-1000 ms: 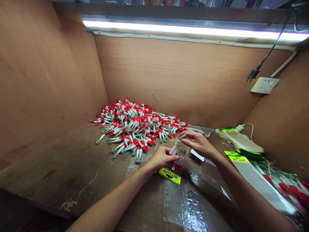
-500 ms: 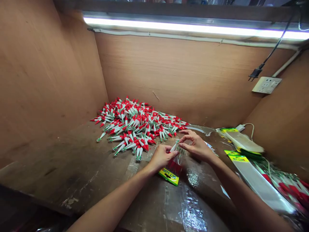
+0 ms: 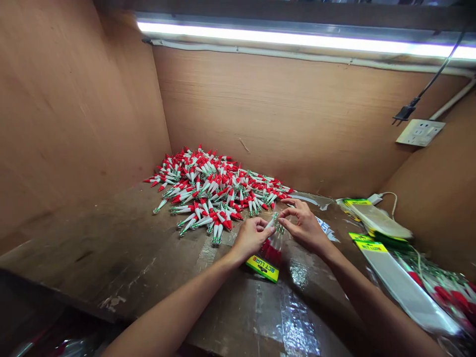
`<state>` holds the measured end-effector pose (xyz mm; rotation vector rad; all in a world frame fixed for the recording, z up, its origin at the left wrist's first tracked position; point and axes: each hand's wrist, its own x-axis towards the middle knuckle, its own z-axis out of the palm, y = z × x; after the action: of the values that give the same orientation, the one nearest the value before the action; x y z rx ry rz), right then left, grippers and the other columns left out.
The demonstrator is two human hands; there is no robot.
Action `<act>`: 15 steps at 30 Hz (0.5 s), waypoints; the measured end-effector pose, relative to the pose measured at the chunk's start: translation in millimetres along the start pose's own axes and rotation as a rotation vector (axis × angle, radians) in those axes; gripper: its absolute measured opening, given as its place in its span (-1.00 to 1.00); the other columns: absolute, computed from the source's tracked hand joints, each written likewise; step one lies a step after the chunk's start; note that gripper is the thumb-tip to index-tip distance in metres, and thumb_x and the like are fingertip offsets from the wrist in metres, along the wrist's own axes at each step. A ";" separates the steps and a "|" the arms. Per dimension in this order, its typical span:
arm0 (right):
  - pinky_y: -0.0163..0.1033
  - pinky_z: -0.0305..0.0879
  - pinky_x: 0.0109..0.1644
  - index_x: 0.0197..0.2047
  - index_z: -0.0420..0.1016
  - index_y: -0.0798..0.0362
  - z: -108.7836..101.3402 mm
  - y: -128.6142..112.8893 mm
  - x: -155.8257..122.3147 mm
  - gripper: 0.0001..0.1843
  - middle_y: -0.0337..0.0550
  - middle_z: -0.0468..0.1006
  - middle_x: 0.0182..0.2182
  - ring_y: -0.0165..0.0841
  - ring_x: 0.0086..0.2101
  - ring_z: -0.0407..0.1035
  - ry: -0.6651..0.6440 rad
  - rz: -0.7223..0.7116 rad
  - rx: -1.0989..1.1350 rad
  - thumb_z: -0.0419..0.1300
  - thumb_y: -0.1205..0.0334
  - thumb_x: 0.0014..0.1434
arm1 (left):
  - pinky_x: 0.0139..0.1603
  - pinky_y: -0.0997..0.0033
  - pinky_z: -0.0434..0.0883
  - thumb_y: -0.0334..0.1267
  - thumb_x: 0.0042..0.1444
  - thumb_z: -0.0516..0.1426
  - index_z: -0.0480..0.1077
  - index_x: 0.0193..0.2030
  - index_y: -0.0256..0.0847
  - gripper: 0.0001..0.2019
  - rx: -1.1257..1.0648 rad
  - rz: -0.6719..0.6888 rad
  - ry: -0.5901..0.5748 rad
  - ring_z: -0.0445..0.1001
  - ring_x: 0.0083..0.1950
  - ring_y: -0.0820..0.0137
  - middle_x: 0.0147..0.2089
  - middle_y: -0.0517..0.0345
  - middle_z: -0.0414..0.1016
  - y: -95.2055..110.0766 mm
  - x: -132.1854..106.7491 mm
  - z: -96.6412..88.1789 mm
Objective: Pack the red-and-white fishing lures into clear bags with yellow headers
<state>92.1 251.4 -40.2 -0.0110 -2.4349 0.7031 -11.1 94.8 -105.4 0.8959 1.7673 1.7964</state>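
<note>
My left hand (image 3: 253, 238) is closed, thumb and fingers pinching a white fishing lure (image 3: 272, 223) whose green-tipped hooks point up. My right hand (image 3: 303, 223) meets that hook end with thumb and forefinger in a pinch, its other fingers raised. Right below the hands lies a clear bag with a yellow-green BCT LURE header (image 3: 263, 267), and red lure ends (image 3: 269, 253) show in it. Just beyond my left hand spreads a big pile of red-and-white lures (image 3: 208, 183). My fingers partly hide the held lure.
On the right are clear bags with yellow headers (image 3: 401, 282), another stack of bags (image 3: 386, 218) and bagged red-and-white lures (image 3: 449, 292). A plug (image 3: 405, 113) dangles near a wall socket (image 3: 420, 132). Wooden walls enclose the table (image 3: 92, 233); paper scraps (image 3: 327, 229) lie behind my right hand.
The view has shifted slightly, so the scene sits a little further right. My right fingertips have come together near the lure's hooks; my left hand keeps its pinch.
</note>
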 end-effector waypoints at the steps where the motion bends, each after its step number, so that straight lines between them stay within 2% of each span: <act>1: 0.13 0.12 0.25 -0.33 0.60 -0.06 0.9 -1.1 -0.6 -0.94 -0.08 0.44 0.11 -0.08 0.17 0.23 0.000 -0.011 0.003 0.29 0.26 0.18 | -0.43 0.49 0.32 0.00 0.07 0.29 0.50 -0.24 -0.31 -0.65 0.011 0.006 0.010 0.52 -0.38 0.35 -0.33 0.00 0.59 -0.8 -0.4 -0.1; 7: 0.11 0.19 0.19 -0.31 0.59 -0.07 2.8 -5.1 -1.5 -0.91 -0.08 0.50 0.04 -0.10 0.11 0.29 -0.005 -0.058 0.010 0.26 0.28 0.22 | -0.33 0.45 0.36 -0.07 0.08 0.28 0.54 -0.27 -0.30 -0.72 0.087 0.054 0.034 0.54 -0.29 0.31 -0.28 -0.02 0.61 -0.6 0.5 -1.2; 12: -0.03 0.31 0.06 -0.25 0.56 -0.06 -4.7 -4.3 1.6 -0.88 -0.10 0.58 -0.12 -0.17 -0.05 0.43 -0.041 -0.080 0.075 0.19 0.31 0.27 | -0.34 0.45 0.38 -0.09 0.07 0.28 0.52 -0.25 -0.31 -0.72 0.061 0.043 -0.005 0.53 -0.32 0.33 -0.29 0.00 0.60 0.1 5.3 -3.4; 15: -0.09 0.36 -0.04 -0.25 0.53 -0.04 -8.5 -6.2 2.5 -0.88 -0.09 0.56 -0.09 -0.20 -0.12 0.46 -0.069 -0.096 0.087 0.17 0.32 0.28 | -0.35 0.47 0.37 -0.07 0.06 0.28 0.48 -0.24 -0.31 -0.70 0.063 0.049 0.015 0.52 -0.33 0.36 -0.29 0.02 0.59 -0.2 6.6 -4.7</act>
<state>95.6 250.5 -30.0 0.1666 -2.4497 0.7771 -19.0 96.3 -104.6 0.9608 1.8358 1.7911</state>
